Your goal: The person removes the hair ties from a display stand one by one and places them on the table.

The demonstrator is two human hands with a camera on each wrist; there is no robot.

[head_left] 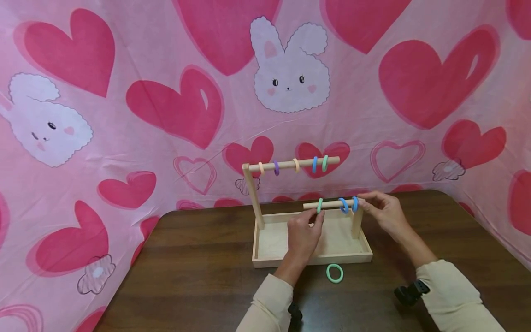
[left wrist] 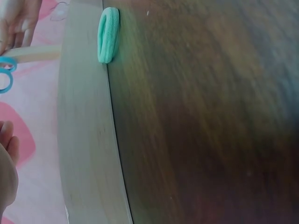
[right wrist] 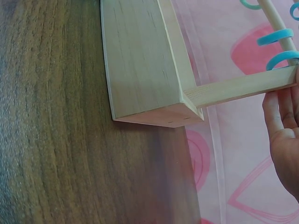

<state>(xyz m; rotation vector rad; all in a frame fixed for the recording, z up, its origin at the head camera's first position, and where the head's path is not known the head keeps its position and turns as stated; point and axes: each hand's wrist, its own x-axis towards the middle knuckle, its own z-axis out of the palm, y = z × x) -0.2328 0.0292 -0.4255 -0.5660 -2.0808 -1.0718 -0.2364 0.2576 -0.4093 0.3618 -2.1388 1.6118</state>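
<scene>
A wooden stand (head_left: 251, 196) has two horizontal rods above a shallow tray. My left hand (head_left: 303, 233) pinches a mint green ring (head_left: 320, 205) on the lower rod (head_left: 331, 204), near its free end. Two blue rings hang farther right on that rod, the outer blue ring (head_left: 355, 204) beside the short post (head_left: 356, 226). My right hand (head_left: 387, 212) holds the top of this post, its fingers (right wrist: 273, 109) against the wood in the right wrist view. In the left wrist view only part of my left hand (left wrist: 7, 172) shows, its fingertips cut off.
Several rings hang on the upper rod (head_left: 286, 164): peach, purple, blue and a green ring (head_left: 325, 163). A loose green ring (head_left: 328, 273) lies on the dark wooden table (head_left: 199, 276) before the tray (head_left: 265, 263). A pink patterned cloth (head_left: 352, 124) hangs behind.
</scene>
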